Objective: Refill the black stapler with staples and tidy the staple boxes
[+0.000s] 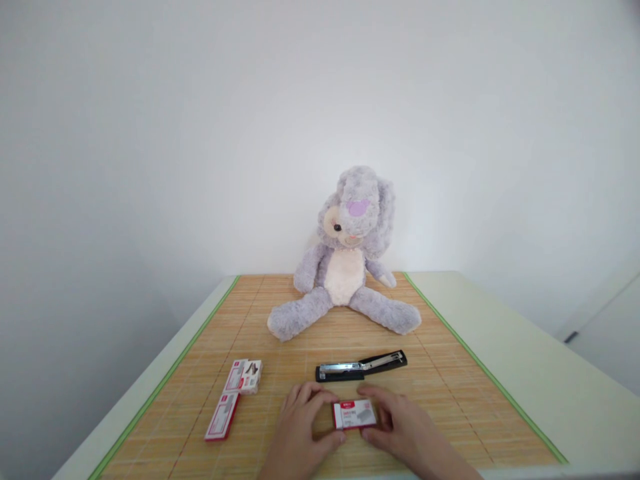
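My left hand [300, 430] and my right hand [400, 423] both grip a small red and white staple box [354, 414] just above the bamboo mat [450, 400], near the front edge. Fingers of each hand curl round the box's ends. A black stapler [361, 366] lies flat on the mat just beyond the box, apart from my hands.
Two more red and white staple boxes [243, 376] [223, 417] lie on the mat to the left. A grey plush rabbit [347, 260] sits at the back of the mat against the white wall. The pale table [525, 353] extends right of the mat.
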`<state>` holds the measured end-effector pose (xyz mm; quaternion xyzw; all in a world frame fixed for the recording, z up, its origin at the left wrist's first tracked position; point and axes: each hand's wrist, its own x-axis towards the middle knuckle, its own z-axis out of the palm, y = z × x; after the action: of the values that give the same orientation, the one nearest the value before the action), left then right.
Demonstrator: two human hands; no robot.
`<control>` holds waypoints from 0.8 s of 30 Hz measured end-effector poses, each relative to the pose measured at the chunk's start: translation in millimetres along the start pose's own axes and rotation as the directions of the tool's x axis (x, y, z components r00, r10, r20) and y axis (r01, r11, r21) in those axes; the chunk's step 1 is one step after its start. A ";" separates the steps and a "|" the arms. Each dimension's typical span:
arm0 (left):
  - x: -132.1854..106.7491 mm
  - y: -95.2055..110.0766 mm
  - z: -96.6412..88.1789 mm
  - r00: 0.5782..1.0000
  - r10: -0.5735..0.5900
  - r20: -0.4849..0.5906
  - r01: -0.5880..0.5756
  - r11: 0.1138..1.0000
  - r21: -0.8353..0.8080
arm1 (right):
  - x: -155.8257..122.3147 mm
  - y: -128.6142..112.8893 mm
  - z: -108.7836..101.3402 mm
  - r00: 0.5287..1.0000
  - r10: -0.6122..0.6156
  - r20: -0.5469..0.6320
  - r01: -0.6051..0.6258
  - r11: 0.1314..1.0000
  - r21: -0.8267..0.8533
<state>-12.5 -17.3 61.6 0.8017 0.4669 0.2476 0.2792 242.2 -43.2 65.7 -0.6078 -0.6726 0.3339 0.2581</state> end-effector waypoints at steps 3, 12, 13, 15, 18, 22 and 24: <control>-0.7 -0.8 -5.5 1.000 -0.001 -0.012 0.000 1.000 -0.016 | 1.6 -4.5 -3.4 0.999 -0.029 0.016 0.031 0.996 -0.080; 0.5 1.9 -2.5 0.998 -0.045 -0.044 0.042 0.997 -0.063 | -2.9 -0.4 -30.7 1.000 0.000 0.004 0.001 0.991 -0.133; 0.8 0.8 -1.8 0.998 -0.046 -0.048 0.042 0.997 -0.067 | -2.6 -4.8 -30.4 1.000 0.003 -0.002 -0.003 0.989 -0.149; 1.2 -1.6 -0.7 0.998 -0.046 -0.049 0.042 0.996 -0.073 | 0.2 -17.1 -26.0 1.000 -0.007 -0.009 0.006 0.984 -0.179; 1.4 -3.7 0.0 0.998 -0.039 -0.047 0.036 0.996 -0.077 | 9.1 -38.2 -12.7 0.998 -0.052 0.033 0.058 0.975 -0.215; 1.3 -2.6 -0.2 0.998 -0.039 -0.052 0.034 0.995 -0.092 | 23.0 -57.2 4.6 0.991 -0.089 0.102 0.117 0.944 -0.307; 1.3 -1.4 -0.4 0.997 -0.046 -0.057 0.041 0.994 -0.097 | 28.2 -61.8 9.1 0.986 -0.112 0.120 0.149 0.919 -0.365</control>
<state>-13.1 -15.6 61.1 0.7693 0.4799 0.2874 0.3088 191.9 -18.9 105.3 -0.5827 -0.7745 0.2112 0.1265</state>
